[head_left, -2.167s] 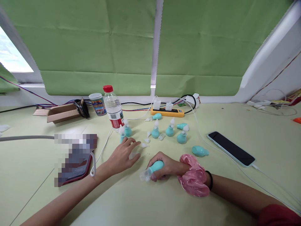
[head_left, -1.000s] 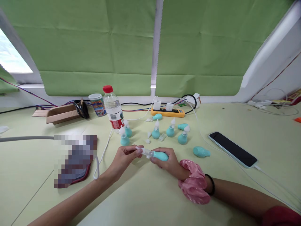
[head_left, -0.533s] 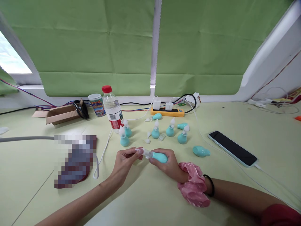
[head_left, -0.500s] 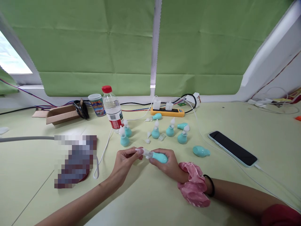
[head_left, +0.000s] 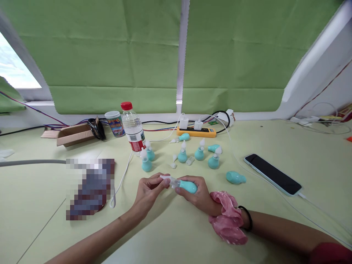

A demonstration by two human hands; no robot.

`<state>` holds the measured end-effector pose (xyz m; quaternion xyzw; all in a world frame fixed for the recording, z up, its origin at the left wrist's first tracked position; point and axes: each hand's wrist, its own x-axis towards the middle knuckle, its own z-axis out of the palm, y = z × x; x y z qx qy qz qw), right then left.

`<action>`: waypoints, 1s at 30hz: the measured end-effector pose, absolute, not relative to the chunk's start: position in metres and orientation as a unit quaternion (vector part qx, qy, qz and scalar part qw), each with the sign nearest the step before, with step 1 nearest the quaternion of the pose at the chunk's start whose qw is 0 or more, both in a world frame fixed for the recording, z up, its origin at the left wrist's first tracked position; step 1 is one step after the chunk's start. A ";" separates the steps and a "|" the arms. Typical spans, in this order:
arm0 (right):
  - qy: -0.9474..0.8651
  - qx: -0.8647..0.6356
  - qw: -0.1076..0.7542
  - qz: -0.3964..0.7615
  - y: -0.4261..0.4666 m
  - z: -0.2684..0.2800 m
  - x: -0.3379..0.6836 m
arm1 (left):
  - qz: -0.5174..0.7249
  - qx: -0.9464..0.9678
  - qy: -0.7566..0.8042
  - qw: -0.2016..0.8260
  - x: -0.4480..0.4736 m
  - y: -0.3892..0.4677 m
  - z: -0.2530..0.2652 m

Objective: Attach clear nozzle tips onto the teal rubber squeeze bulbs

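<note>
One teal bulb (head_left: 188,187) is sitting in my curled right hand (head_left: 200,196); my left hand (head_left: 149,190) is pinching a white tip (head_left: 165,177) at the clear neck (head_left: 175,182). Keeping both in line should be helping. Beyond my grip, loose tips (head_left: 173,165) are lying close, perhaps crowding my knuckles; upright bulbs (head_left: 182,157) are standing farther; rightward, a phone (head_left: 272,174) is lying.

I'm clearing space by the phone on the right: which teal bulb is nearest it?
The teal bulb lying on its side left of that phone; every other teal bulb is farther left.
</note>
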<state>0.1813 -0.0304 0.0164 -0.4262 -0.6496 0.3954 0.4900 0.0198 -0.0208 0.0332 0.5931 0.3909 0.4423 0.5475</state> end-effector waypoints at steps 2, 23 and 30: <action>-0.643 -0.423 0.494 0.405 -0.031 0.017 0.181 | 0.449 0.594 0.387 0.545 0.020 -0.023 0.032; -0.671 -0.373 0.512 0.385 -0.027 0.010 0.178 | 0.540 0.716 0.441 0.017 -0.011 0.009 0.065; -0.672 -0.379 0.526 0.358 -0.024 0.006 0.178 | 0.499 0.731 0.464 0.018 -0.013 0.013 0.062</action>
